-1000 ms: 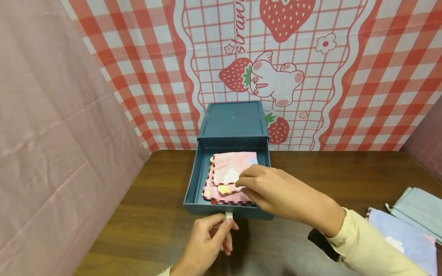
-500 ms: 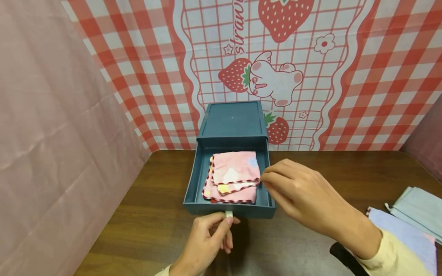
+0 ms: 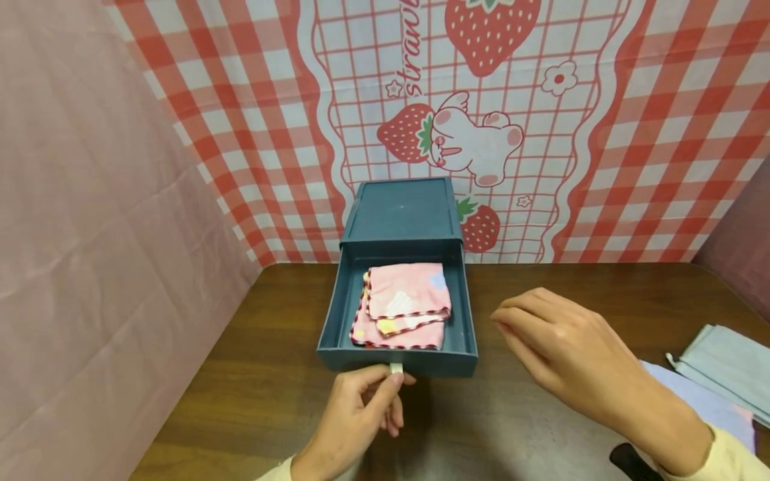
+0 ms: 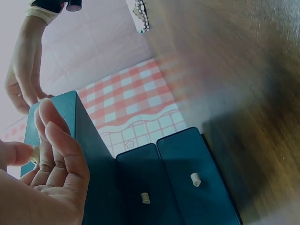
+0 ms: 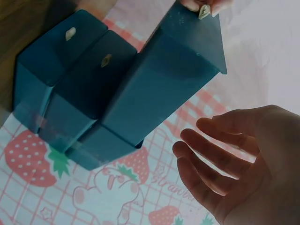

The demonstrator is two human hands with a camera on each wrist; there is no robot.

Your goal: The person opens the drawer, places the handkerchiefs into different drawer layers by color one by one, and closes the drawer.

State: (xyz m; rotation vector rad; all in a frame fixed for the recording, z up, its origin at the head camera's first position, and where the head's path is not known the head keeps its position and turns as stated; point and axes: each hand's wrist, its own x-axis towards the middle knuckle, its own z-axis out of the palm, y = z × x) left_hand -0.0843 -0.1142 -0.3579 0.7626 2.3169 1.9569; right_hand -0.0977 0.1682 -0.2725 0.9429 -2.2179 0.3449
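Note:
The top drawer [image 3: 331, 327] of a dark teal cabinet [image 3: 403, 208] is pulled out toward me. In it lie folded pink towels [image 3: 409, 287] with red-and-white stitched edges, stacked unevenly. My left hand [image 3: 355, 417] pinches the drawer's small pale pull tab [image 3: 396, 368] between thumb and fingers at the front. To the right of the drawer, my right hand [image 3: 577, 361] hovers apart from it and holds nothing. The right wrist view shows that hand's fingers [image 5: 211, 152] spread and loosely bent beside the drawer's outer wall [image 5: 159, 79].
Two closed drawers with pale pulls [image 4: 195, 179] sit below the pulled-out one. On the wooden table [image 3: 252, 374], at the right, lie a lavender folded towel [image 3: 698, 394] and a pale grey-green cloth [image 3: 730, 367]. A red-checked strawberry curtain [image 3: 271, 133] hangs behind the cabinet.
My right hand has come off the top pink towel and moved right, out of the drawer. The left hand keeps its pinch on the pull tab.

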